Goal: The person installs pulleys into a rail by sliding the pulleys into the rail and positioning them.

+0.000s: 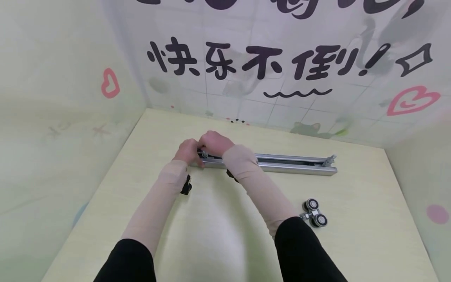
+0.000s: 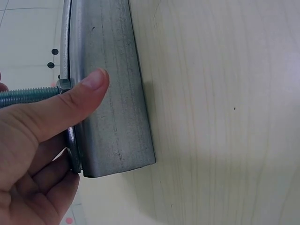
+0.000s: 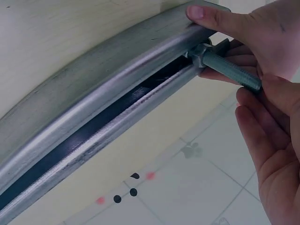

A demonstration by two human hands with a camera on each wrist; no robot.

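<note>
A grey metal channel track (image 1: 296, 168) with a slot along it lies across the far part of the table. My left hand (image 1: 188, 150) grips its left end, thumb (image 2: 96, 82) on the broad face and the other fingers curled round the slotted side. From the slot at that end sticks out a threaded bolt (image 3: 229, 72) with a nut at its base. My right hand (image 3: 281, 154) pinches the bolt's free tip between thumb and fingers. What sits inside the track under the bolt is hidden. A second bolt (image 1: 329, 159) stands up at the track's right end.
A roller hanger (image 1: 313, 213) with several small wheels lies on the pale wooden table (image 1: 218, 235), right of my right forearm. Behind the table rises a white wall (image 1: 239, 84) with dark lettering, and further walls close in the left and right sides.
</note>
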